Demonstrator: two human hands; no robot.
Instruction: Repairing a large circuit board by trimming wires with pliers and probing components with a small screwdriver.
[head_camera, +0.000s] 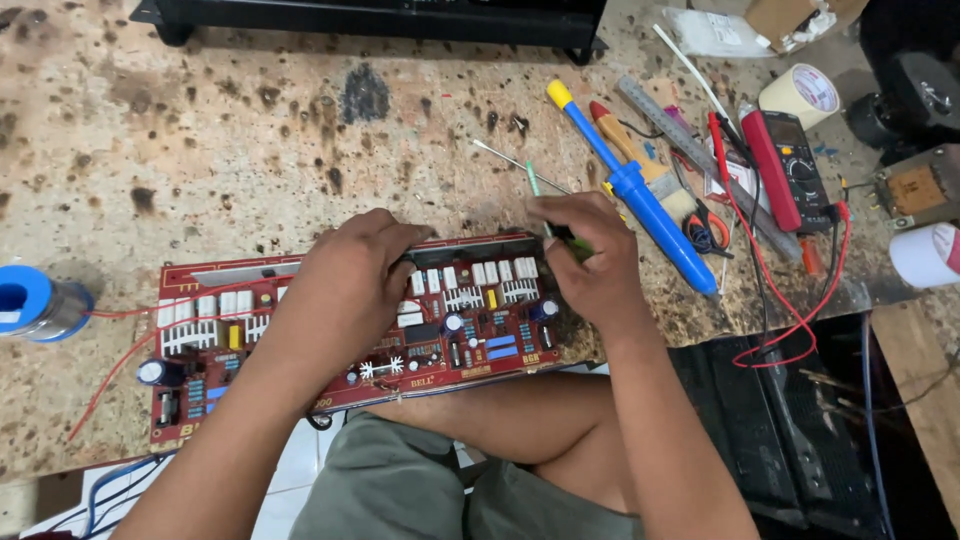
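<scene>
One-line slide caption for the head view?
Left hand steadies a red populated circuit board on a stained workbench; right hand holds a thin green-handled tool.

A: How much of the red circuit board (440, 320) can you see?

B: Not all of it. The left hand (345, 285) covers its middle, and the right hand (590, 265) covers its right end.

A: What is the right hand holding?

B: A thin green tool (537, 195), most of it buried in the fingers, so its kind stays unclear.

A: Anything cut off?

B: Left of the board, the blue solder spool (35, 303) runs past the edge. Right of it, a white roll (928, 255) does too. The board's small parts are too tiny to identify.
</scene>
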